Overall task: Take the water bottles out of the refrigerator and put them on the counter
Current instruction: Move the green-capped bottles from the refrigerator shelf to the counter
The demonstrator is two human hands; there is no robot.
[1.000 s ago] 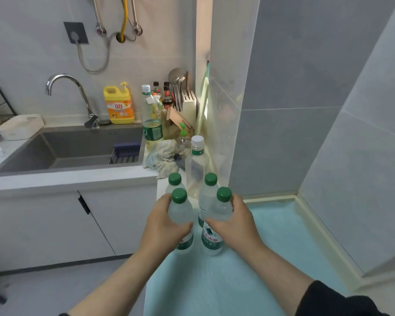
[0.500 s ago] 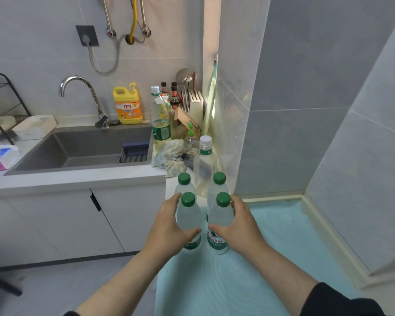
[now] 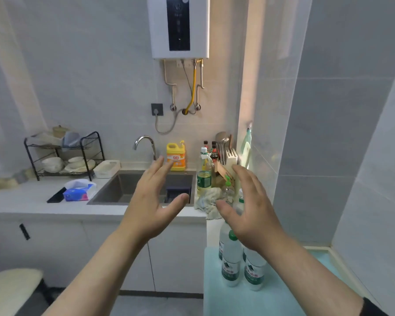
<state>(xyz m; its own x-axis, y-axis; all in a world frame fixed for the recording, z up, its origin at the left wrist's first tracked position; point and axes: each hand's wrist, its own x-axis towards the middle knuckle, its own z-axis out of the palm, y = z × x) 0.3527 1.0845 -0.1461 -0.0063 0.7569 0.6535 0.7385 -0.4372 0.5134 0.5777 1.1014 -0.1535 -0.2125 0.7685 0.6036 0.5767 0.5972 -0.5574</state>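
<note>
Several clear water bottles (image 3: 231,262) with green caps and green labels stand upright in a tight group on the pale blue counter top (image 3: 271,299) at the lower right. My left hand (image 3: 152,202) is raised in front of the sink, fingers spread, holding nothing. My right hand (image 3: 253,210) is raised above and in front of the bottles, also spread and empty; its wrist hides the tops of some bottles. Neither hand touches a bottle. No refrigerator is in view.
A steel sink (image 3: 132,188) with a faucet (image 3: 144,144) sits in the white counter (image 3: 32,206). Yellow detergent (image 3: 175,156), an oil bottle (image 3: 203,172), a rag (image 3: 209,200), a knife block (image 3: 230,156), a tissue pack (image 3: 77,192), a dish rack (image 3: 64,156). A water heater (image 3: 178,26) hangs above. Tiled wall at right.
Both hands let go of the two front bottles and lifted up with fingers spread. The bottles stay standing on the blue surface. The camera tilted up and left.
</note>
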